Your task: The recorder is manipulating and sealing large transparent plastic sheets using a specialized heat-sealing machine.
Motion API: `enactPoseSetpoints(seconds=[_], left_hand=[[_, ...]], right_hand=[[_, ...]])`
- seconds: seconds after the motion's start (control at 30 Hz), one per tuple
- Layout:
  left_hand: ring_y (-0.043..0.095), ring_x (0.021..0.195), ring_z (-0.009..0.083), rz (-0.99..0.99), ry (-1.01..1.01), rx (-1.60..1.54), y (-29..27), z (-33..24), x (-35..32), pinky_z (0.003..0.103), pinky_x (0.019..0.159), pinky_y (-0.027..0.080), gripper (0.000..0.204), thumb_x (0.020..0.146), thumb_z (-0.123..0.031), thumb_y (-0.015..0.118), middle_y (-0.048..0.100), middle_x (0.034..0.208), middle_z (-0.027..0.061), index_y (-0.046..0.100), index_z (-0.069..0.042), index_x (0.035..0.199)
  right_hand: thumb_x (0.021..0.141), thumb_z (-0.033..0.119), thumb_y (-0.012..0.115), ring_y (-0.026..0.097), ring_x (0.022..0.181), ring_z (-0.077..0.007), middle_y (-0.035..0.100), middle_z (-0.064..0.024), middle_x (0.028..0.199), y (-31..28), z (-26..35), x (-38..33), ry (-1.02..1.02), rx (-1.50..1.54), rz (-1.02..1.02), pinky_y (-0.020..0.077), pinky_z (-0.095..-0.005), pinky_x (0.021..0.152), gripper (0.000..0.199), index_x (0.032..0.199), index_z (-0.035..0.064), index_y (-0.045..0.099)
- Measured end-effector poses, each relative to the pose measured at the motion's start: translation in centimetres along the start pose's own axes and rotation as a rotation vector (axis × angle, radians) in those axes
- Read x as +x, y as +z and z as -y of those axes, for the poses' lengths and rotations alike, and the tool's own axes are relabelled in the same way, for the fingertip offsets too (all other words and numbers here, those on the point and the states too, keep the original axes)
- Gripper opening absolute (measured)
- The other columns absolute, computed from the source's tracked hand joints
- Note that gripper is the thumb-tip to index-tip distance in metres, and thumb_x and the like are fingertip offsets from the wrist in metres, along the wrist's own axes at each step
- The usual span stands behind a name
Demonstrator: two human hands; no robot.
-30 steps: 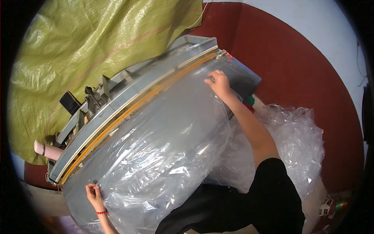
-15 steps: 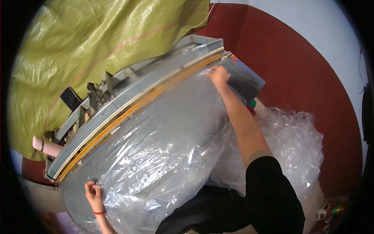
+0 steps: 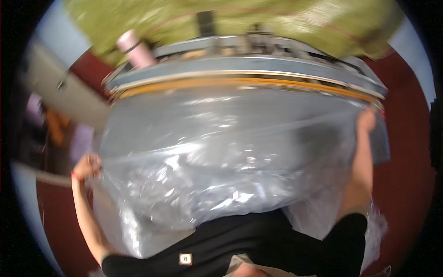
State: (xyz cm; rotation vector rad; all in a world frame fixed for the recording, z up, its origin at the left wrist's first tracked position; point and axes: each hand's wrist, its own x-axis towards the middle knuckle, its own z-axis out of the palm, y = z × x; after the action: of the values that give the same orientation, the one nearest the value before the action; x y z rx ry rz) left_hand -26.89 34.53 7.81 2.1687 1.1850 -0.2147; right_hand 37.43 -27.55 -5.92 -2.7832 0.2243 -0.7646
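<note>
A large clear plastic film (image 3: 249, 147) is stretched between my hands, its upper edge running taut and slanting up to the right. At the film's left end, my left hand (image 3: 86, 167) pinches that edge, a red band around the wrist. My right hand (image 3: 367, 119), blurred by motion, is closed on the opposite end, close to the right end of the machine. The film lies over a flat grey surface (image 3: 152, 113) and gathers in shiny wrinkles against my body. Beyond it runs the machine's long grey bar (image 3: 249, 63) with an orange strip (image 3: 230, 82) along its near side.
A pink cylinder with a dark band (image 3: 135, 48) and a dark box (image 3: 206, 24) are behind the bar. Yellow-green woven sheeting (image 3: 300, 18) covers the far side. A door (image 3: 69, 83) stands at the left. More crumpled film (image 3: 376, 231) hangs at the lower right.
My view has swung to the left, so the machine now lies level across it. My left hand has risen and moved outward from the grey surface, pulling the film's edge taut; both hands keep hold.
</note>
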Motion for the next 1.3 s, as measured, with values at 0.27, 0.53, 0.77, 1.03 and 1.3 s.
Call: enactPoseSetpoints(seconds=[0.27,0.53,0.77,1.03,1.3], left_hand=[[0.053,0.079,0.0230,-1.345,0.671,0.308,-1.1,-9.3,1.3,0.033,0.070,0.043,0.019,0.066,-0.003,0.060,0.054,0.081,0.0103,0.053,-0.004,0.083],[0.021,0.124,0.0335,-0.489,0.562,0.441,12.2,-2.2,11.2,0.042,0.097,0.024,0.050,0.078,-0.021,0.053,0.030,0.132,0.0132,0.038,-0.003,0.122],[0.013,0.128,0.0295,-0.507,0.492,0.510,11.6,-4.5,13.3,0.051,0.098,0.016,0.048,0.083,-0.035,0.046,0.023,0.136,0.0079,0.040,-0.009,0.123],[0.023,0.123,0.0304,-0.704,0.478,0.475,11.3,-6.7,16.8,0.049,0.095,0.022,0.033,0.079,-0.033,0.053,0.034,0.130,0.0084,0.058,-0.013,0.104],[0.044,0.102,0.0220,-0.949,0.514,0.359,12.6,-9.7,16.5,0.040,0.086,0.032,0.016,0.069,-0.019,0.063,0.056,0.093,0.0052,0.059,-0.007,0.078]], right_hand=[[0.084,0.025,0.038,0.054,0.088,-0.0374,0.057,-0.0187,0.094,1.5,-2.7,1.7,0.027,-0.084,0.050,0.0411,-0.0464,0.071,0.024,0.100,0.0085,0.044],[0.086,0.026,0.038,0.054,0.085,-0.0386,0.057,-0.0201,0.091,2.1,-13.4,3.9,0.055,-0.185,0.055,0.0410,-0.0460,0.067,0.022,0.098,0.0081,0.043],[0.087,0.030,0.039,0.054,0.083,-0.0376,0.058,-0.0173,0.092,2.6,-15.8,4.6,0.037,-0.130,-0.010,0.0415,-0.0439,0.065,0.026,0.098,0.0070,0.045],[0.086,0.032,0.046,0.055,0.074,-0.0219,0.060,-0.0084,0.086,3.6,-23.9,6.4,-0.077,0.359,-0.102,0.0423,-0.0329,0.064,0.030,0.096,0.0046,0.055],[0.084,0.025,0.049,0.053,0.077,-0.0156,0.059,-0.0054,0.089,0.3,-30.8,6.2,0.163,0.783,0.027,0.0419,-0.0270,0.069,0.026,0.094,0.0018,0.057]])
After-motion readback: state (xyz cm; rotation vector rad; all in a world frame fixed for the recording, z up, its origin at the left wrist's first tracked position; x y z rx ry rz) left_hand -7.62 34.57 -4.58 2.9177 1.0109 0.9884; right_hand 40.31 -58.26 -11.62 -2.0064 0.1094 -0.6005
